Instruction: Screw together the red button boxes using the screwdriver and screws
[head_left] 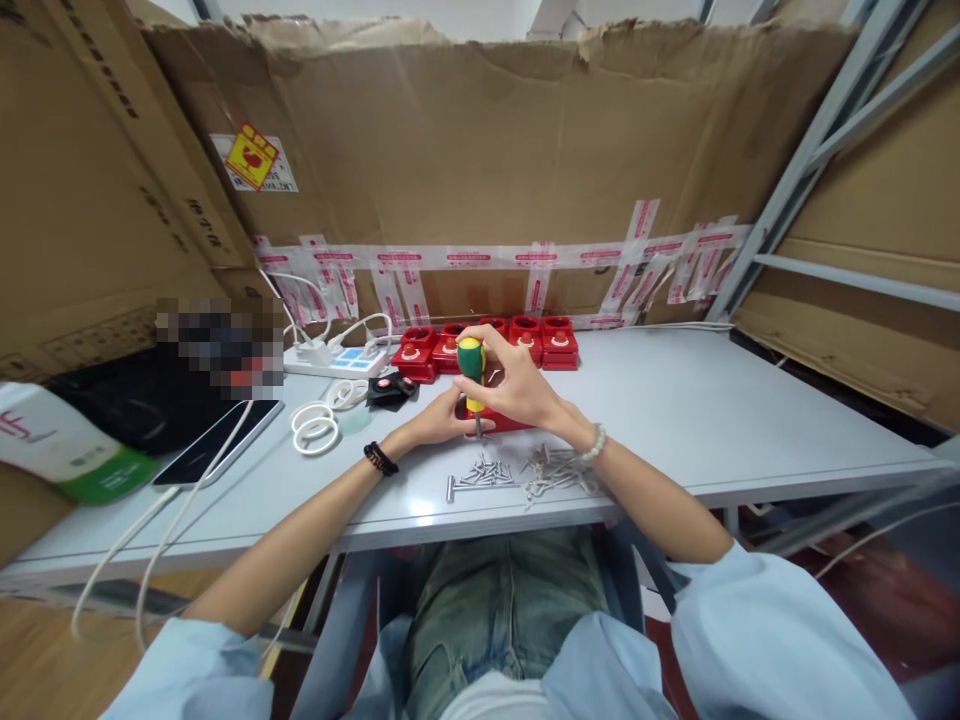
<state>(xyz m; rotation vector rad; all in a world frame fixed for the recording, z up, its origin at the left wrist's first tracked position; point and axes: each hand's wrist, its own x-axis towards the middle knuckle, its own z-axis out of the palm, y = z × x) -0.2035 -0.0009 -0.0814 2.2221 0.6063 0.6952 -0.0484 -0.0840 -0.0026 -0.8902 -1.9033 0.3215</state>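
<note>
My right hand [517, 385] is closed around a screwdriver [471, 358] with a green and yellow handle. Its metal shaft points down at a red box [502, 423] lying on the table. Fingers of my left hand [439, 418] grip the left side of that box, close to the shaft; the tip's exact contact point is hard to make out. Both hands cover much of the box. In front of them lies a pile of small screws [487, 470], beside a metal T-shaped rod [480, 487] and a heap of similar metal parts [555, 475].
Behind my hands stands a row of several red boxes with round knobs [559, 343]. To the left are a power strip [341, 360], white rings [315, 430], small black parts [391, 390], a tablet-like device [217, 445], cables and a white-green pouch [82, 450]. A cardboard wall [487, 150] closes the back.
</note>
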